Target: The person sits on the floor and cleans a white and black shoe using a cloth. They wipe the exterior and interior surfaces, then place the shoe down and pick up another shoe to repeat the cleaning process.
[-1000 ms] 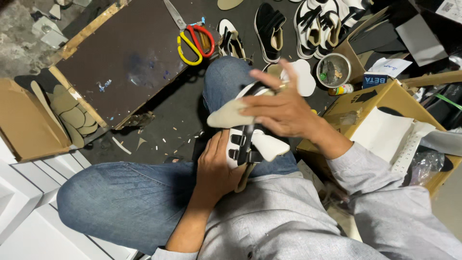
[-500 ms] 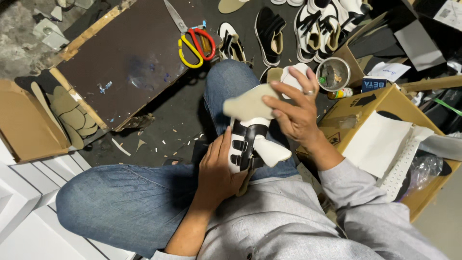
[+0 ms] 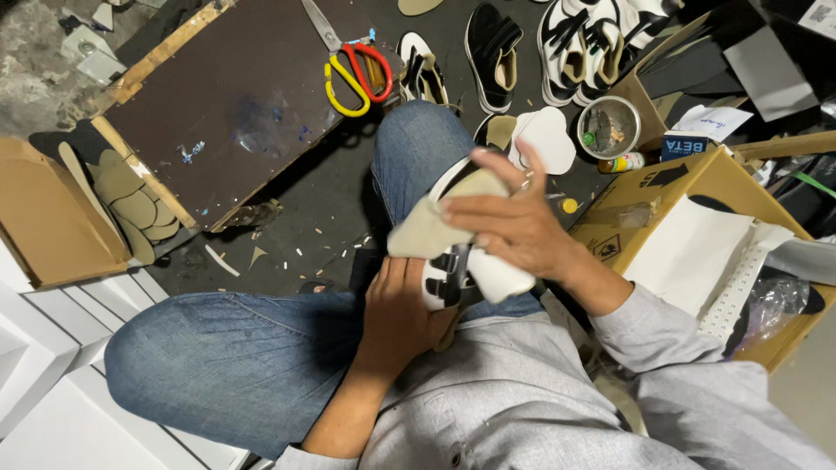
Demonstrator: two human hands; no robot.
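My right hand (image 3: 514, 228) lies across the pale insole (image 3: 433, 224), fingers spread flat and pressing it down onto the black-and-white shoe (image 3: 460, 271) in my lap. My left hand (image 3: 402, 315) is curled round the shoe from below, fingers closed on its near end; I cannot see the fingertips themselves. The shoe rests on my thigh, against my blue jeans (image 3: 244, 365), tilted with one end toward my knee.

I judge this to be the fitting step: the insole sits on the shoe but is not yet seated along its whole length. The next move calls for a firm hold underneath while the upper fingers smooth the edge into line without creasing it.

Further out, on the dark floor, the red-and-yellow scissors (image 3: 357, 74) lie beside a brown board (image 3: 226, 104), more shoes (image 3: 557, 39) stand in a row beyond my knee, a metal tin (image 3: 608, 127) sits near them, and an open cardboard box (image 3: 697, 187) is at my right.
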